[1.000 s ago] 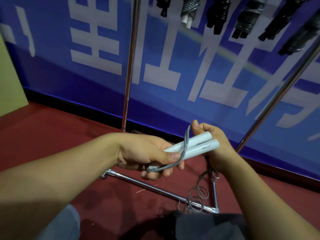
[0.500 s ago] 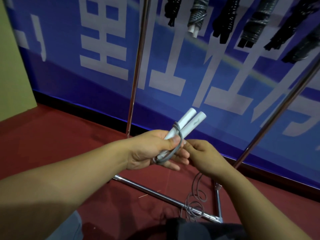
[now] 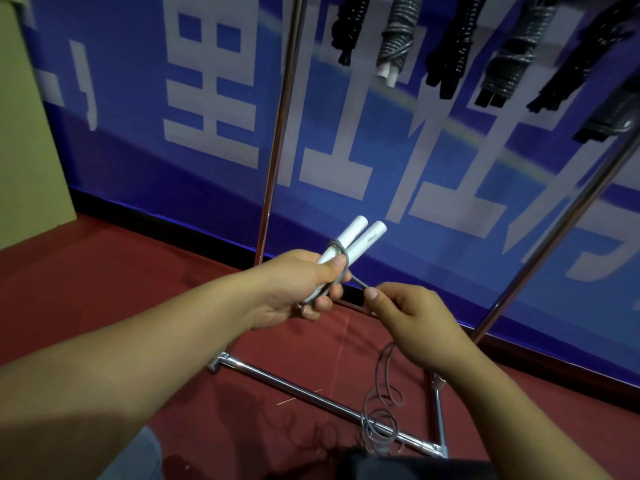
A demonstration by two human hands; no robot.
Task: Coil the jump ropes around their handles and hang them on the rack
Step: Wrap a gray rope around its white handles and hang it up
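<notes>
My left hand [image 3: 298, 289] grips two white jump rope handles [image 3: 360, 239] held side by side, their tips pointing up and away. A grey rope [image 3: 341, 261] loops once around the handles just above my thumb. My right hand [image 3: 412, 323] pinches the rope a little to the right of the handles and holds it taut. The rest of the grey rope [image 3: 379, 410] hangs below my right hand and lies in loose loops on the floor. Several coiled ropes [image 3: 398, 39] hang from the top of the chrome rack [image 3: 277, 133].
The rack's base bars [image 3: 311, 400] lie on the red floor [image 3: 104, 289] below my hands. A slanted chrome pole [image 3: 554, 233] rises at the right. A blue banner [image 3: 346, 150] with white characters covers the wall behind.
The handles tilted from lying sideways to pointing upward. My right hand came off the handle ends, moved below and right, and now pulls the rope taut, with one turn wound around the handles.
</notes>
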